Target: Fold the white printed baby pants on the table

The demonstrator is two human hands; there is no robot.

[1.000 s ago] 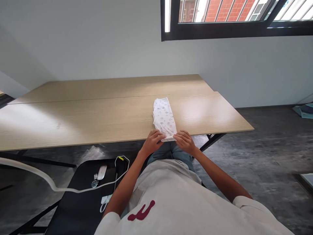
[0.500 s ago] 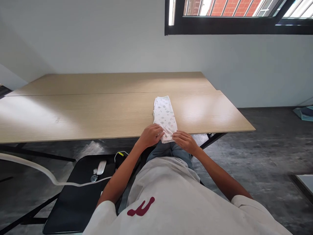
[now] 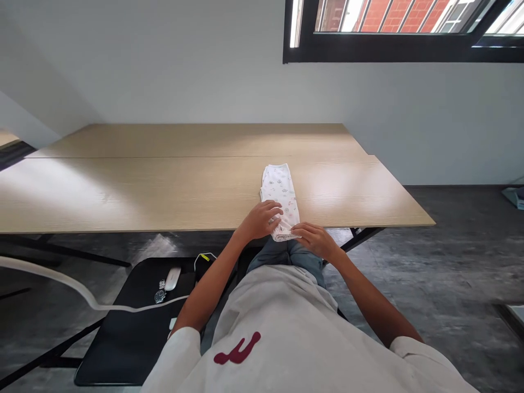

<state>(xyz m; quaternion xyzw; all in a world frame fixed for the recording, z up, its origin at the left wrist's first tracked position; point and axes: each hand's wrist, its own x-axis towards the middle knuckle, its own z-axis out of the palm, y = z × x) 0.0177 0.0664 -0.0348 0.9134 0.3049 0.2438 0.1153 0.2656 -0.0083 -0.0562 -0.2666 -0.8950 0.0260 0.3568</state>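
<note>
A white cloth garment with a small printed pattern (image 3: 282,184), folded into a long narrow strip, lies on the table with its near end over the front edge. That near end looks turned under or rolled; its exact kind I cannot tell. My left hand (image 3: 262,218) rests on the garment's left side near this end, fingers stretched across the fabric and thumb apart from them. At the lower right corner, my right hand (image 3: 314,239) pinches the garment's edge between thumb and fingers.
The light wooden table (image 3: 164,191) stands against a wall under a window (image 3: 393,48). On my left, a black chair (image 3: 118,338) bears a wristwatch (image 3: 160,293) and a white oblong case (image 3: 172,278). A white cable (image 3: 82,286) crosses over the chair.
My left hand has shifted from pinching the garment's left edge to lying over the fabric, fingers stretched. My right hand stays at the near right corner. The camera view has shifted slightly.
</note>
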